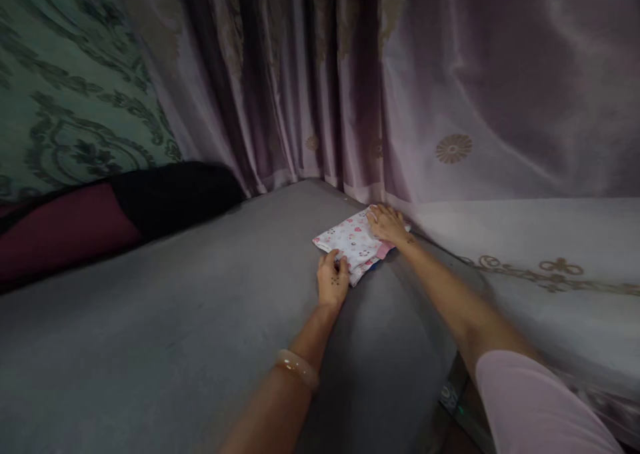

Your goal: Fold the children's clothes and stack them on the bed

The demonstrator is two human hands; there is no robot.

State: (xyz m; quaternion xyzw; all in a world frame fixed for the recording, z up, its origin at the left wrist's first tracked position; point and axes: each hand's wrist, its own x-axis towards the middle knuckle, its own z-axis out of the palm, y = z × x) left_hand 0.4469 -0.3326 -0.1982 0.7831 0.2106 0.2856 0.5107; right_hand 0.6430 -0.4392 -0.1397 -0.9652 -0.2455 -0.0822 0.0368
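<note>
Left hand: the left hand [333, 281] rests at the near edge of the folded cloth [353, 243], fingers curled down on it, thumb beside; whether it pinches the edge I cannot tell. A pale bangle [298, 367] is on this wrist.
Right hand: the right hand [387, 224] lies open and flat on the far corner of the cloth, pressing it down.
Cloth: white with small pink prints, folded flat, on the grey bed [175, 321] near the corner.
Room: pale purple curtains [350, 74] hang just behind; a green patterned wall [65, 87] is on the left; a dark pillow [175, 197] lies well apart.
</note>
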